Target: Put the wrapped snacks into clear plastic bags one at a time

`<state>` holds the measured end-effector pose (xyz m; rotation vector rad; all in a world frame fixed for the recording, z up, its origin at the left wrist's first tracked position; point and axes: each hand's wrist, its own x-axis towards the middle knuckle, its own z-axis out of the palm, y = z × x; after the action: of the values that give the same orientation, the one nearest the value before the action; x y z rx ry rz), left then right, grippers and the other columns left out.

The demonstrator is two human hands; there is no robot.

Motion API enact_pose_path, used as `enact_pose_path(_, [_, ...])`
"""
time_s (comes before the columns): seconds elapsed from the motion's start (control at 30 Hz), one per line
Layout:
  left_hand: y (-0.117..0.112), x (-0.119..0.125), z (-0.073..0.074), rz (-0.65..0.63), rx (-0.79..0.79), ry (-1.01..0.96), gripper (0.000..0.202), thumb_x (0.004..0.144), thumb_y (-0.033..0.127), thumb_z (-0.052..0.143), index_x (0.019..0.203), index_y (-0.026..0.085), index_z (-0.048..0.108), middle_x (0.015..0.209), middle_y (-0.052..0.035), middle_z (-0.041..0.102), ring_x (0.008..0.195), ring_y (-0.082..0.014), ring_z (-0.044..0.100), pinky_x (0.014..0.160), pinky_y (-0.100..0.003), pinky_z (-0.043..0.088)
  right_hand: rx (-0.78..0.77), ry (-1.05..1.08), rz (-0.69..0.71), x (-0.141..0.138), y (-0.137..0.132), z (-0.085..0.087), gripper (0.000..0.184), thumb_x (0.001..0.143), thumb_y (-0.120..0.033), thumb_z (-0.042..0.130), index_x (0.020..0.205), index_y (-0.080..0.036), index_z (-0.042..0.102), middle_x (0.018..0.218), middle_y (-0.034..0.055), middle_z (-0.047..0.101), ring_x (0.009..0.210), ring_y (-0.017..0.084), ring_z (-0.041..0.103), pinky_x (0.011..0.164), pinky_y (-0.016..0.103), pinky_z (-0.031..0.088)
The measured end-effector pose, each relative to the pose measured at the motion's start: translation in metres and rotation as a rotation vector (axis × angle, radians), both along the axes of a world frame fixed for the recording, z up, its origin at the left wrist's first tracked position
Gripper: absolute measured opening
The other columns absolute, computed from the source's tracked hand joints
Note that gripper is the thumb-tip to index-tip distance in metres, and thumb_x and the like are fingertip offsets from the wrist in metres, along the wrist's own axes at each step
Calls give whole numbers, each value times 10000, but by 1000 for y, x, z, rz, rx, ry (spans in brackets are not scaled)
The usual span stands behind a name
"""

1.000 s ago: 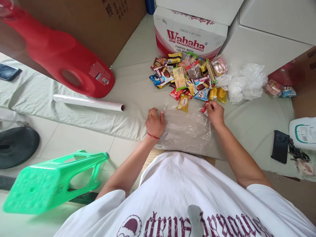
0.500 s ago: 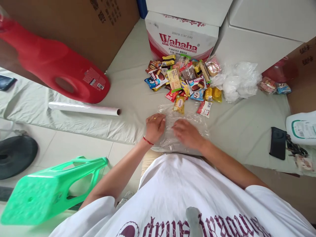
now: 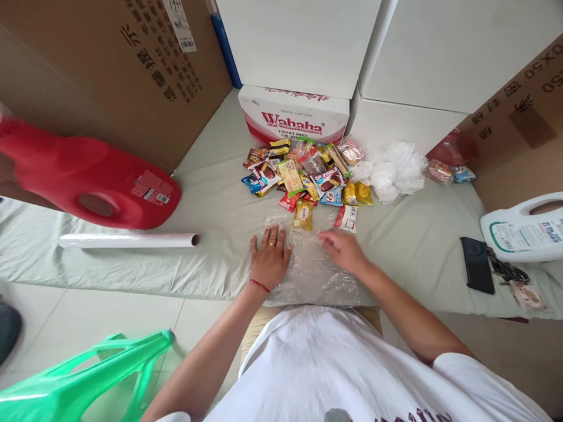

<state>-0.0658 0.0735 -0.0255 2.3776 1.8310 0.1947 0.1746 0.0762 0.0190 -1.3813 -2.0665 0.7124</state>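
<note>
**Both hands at the clear plastic film, snacks heaped beyond**

Clock centred on the clear plastic film (image 3: 314, 278), 12 pointing away from the wearer. The film lies crumpled on the pale cloth (image 3: 417, 258), at its near edge, directly in front of the wearer's shirt (image 3: 316, 357).

Left hand (image 3: 270, 258): at 9 o'clock, palm down on the film's margin, fingers spread and nearly straight, nothing in its grasp. Ring on one finger, red cord at the wrist.

Right hand (image 3: 345, 251): between 1 and 2 o'clock, over the film, fingers bent and drawn in. Cannot tell whether the fingertips grip film.

Yellow packet (image 3: 302, 217): 12 o'clock, at the film's far edge. Red-and-white packet (image 3: 346, 218): 1 o'clock, just beyond the right hand. Snack pile (image 3: 303, 170): 12 o'clock, wrappers overlapping, in front of the water carton (image 3: 294, 117).

Heap of clear plastic (image 3: 396, 173): between 1 and 2, beside the pile.

Farther out: white roll (image 3: 127, 240) lying at 9; red jug (image 3: 109, 181) on its side beyond the roll; phone (image 3: 477, 266) at 3, near the white bottle (image 3: 523, 228); green stool (image 3: 83, 378) at 8, on the floor.
</note>
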Motion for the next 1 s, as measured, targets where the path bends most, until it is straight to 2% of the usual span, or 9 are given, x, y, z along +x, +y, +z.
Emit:
enact_pose_path(0.1, [1, -2, -3, 3, -17, 15, 597, 1053, 411, 267, 1597, 202, 394, 1681, -143, 333, 1567, -311, 305, 1246, -655, 178, 164, -212, -269, 35, 63, 14, 344, 976, -185, 461, 1217, -190, 707, 1158, 127, 719, 1089, 281, 649, 983, 443, 519])
enact_pose_path(0.27, [3, -2, -1, -3, -5, 10, 603, 1057, 420, 265, 1596, 184, 394, 1674, -148, 345, 1556, -311, 327, 1235, -670, 213, 268, -458, -65, 43, 152, 27, 696, 852, -115, 595, 1535, -104, 458, 1521, 178, 515, 1479, 342, 336, 1242, 551, 238])
enact_pose_path(0.37, [2, -2, -2, 3, 3, -1, 591, 1058, 417, 268, 1593, 206, 405, 1672, -141, 349, 1554, -307, 335, 1242, -663, 206, 205, -565, -14, 39, 179, 30, 615, 800, -147, 694, 1404, -113, 588, 1396, 192, 582, 1444, 383, 355, 1233, 604, 186])
enact_pose_path(0.47, [1, -3, -2, 4, 8, -17, 590, 1060, 418, 265, 1594, 210, 403, 1676, -134, 340, 1559, -304, 327, 1250, -661, 190, 193, -557, -75, 46, 186, 34, 446, 768, -290, 789, 1161, -109, 683, 1271, 205, 594, 1335, 411, 427, 1155, 604, 307])
enact_pose_path(0.67, [1, -5, -3, -9, -2, -73, 585, 1054, 419, 292, 1592, 222, 413, 1684, -124, 326, 1570, -313, 303, 1262, -655, 163, 23, -27, -425, 62, 123, 43, 609, 708, -533, 825, 1142, -182, 580, 1094, 94, 640, 948, 254, 627, 847, 427, 558])
enact_pose_path(0.77, [1, -6, -5, -8, 1, -95, 580, 1056, 409, 287, 1594, 227, 409, 1683, -118, 329, 1574, -310, 296, 1267, -656, 143, -312, 302, -260, 46, 64, 35, 561, 844, -625, 664, 1199, -197, 588, 1001, 54, 691, 787, 194, 659, 678, 337, 577])
enact_pose_path(0.83, [1, -7, -5, -11, -5, -102, 574, 1063, 387, 263, 1593, 226, 409, 1680, -115, 336, 1575, -299, 294, 1270, -654, 130, -460, 318, -112, 27, 29, 28, 515, 874, -568, 666, 1228, -198, 611, 1027, 55, 723, 821, 190, 687, 724, 335, 594])
enact_pose_path(0.9, [1, -7, -4, -19, -13, -109, 569, 1069, 360, 236, 1591, 221, 413, 1676, -114, 344, 1576, -286, 294, 1272, -650, 120, -436, 210, -18, 6, 4, 21, 451, 884, -447, 692, 1257, -204, 625, 1106, 65, 733, 934, 210, 702, 851, 380, 599])
enact_pose_path(1.0, [2, -8, -1, -24, -18, -122, 564, 1070, 335, 225, 1584, 216, 425, 1670, -115, 355, 1570, -279, 309, 1271, -646, 127, -130, -1, 29, -21, -19, 14, 393, 933, -265, 614, 1324, -219, 622, 1267, 114, 686, 1161, 265, 639, 1025, 483, 538])
